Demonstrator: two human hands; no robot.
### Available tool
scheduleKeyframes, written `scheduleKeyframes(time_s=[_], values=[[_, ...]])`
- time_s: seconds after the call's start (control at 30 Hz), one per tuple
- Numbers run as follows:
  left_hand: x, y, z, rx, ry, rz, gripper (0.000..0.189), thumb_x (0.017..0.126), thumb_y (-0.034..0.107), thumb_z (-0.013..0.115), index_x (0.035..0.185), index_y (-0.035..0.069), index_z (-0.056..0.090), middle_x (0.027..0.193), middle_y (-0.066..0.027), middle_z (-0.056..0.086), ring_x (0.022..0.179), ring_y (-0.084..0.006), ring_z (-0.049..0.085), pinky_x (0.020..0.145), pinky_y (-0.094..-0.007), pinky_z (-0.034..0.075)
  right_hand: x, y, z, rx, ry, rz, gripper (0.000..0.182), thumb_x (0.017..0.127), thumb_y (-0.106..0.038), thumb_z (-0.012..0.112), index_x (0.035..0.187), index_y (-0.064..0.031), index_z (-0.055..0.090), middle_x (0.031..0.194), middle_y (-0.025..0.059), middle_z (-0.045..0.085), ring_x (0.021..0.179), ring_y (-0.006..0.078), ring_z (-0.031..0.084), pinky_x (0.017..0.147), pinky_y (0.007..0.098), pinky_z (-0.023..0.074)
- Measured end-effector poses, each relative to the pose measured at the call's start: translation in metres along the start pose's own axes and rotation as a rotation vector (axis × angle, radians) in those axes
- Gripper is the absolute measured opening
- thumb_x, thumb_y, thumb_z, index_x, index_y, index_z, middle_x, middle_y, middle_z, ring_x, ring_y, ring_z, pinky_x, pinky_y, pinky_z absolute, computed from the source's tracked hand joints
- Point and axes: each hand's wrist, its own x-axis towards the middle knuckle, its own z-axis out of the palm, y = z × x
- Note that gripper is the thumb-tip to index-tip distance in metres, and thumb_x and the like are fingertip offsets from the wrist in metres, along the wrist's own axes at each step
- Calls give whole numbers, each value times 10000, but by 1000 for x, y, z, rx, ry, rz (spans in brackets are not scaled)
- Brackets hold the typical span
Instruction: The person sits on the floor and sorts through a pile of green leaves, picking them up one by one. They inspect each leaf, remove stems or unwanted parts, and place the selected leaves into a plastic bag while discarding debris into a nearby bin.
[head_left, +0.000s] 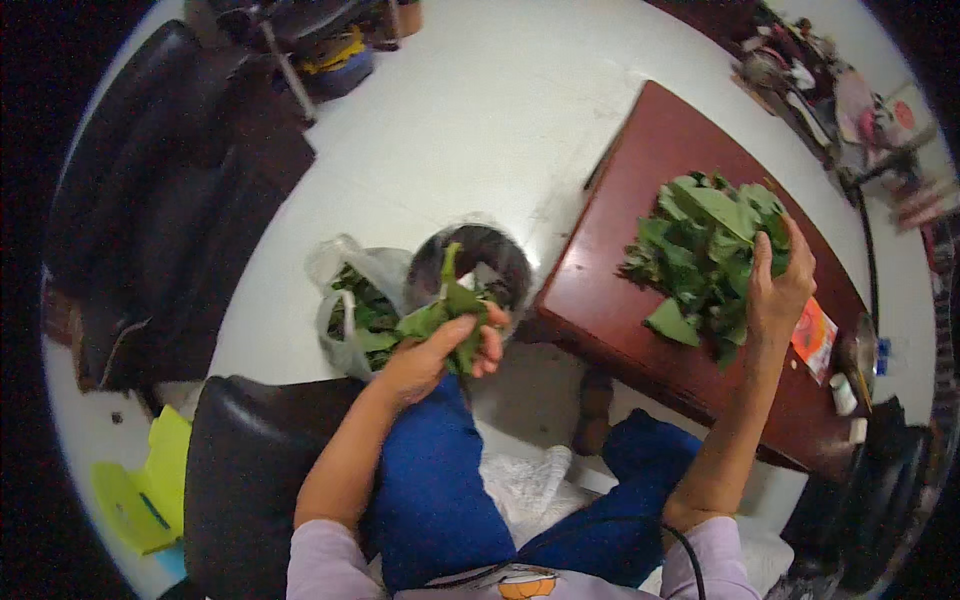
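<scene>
Green leaves with stems (424, 321) are gripped between the thumb and fingers of my left hand (442, 349), above my left knee. Behind that hand stand a translucent plastic bag (343, 315) with leafy greens inside and a dark round bin (435, 259) with a clear liner and some scraps. My right hand (781, 274) is at the right edge of a heap of leafy greens (694, 255) on the reddish-brown wooden table (600, 262). Its thumb and forefinger are at a leaf of the heap; whether they pinch it is not clear.
An orange packet (814, 337), a small white container (843, 394) and a metal bowl (864, 349) are near the table's right end. A black chair (262, 465) is beside my left leg, with a lime-green plastic object (142, 502) beyond it. A black sofa (165, 202) occupies the left.
</scene>
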Motion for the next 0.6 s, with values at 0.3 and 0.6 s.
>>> scheduleKeyframes(time_s=[0.3, 0.6], values=[[-6, -9, -6, 39, 72, -96, 373, 976, 368, 438, 1120, 40, 542, 895, -63, 612, 737, -131, 589, 629, -255, 486, -78, -175, 25, 987, -911, -44, 234, 821, -134, 619, 1023, -15, 623, 982, 164, 626, 925, 305, 579, 839, 390, 422], [2, -2, -6, -10, 148, 126, 340, 983, 356, 424, 1144, 66, 498, 981, -48, 583, 849, -113, 567, 711, -261, 477, -70, -182, 43, 1065, -849, 240, 179, 889, -151, 580, 907, 23, 622, 737, 62, 621, 709, 72, 533, 627, 243, 438]])
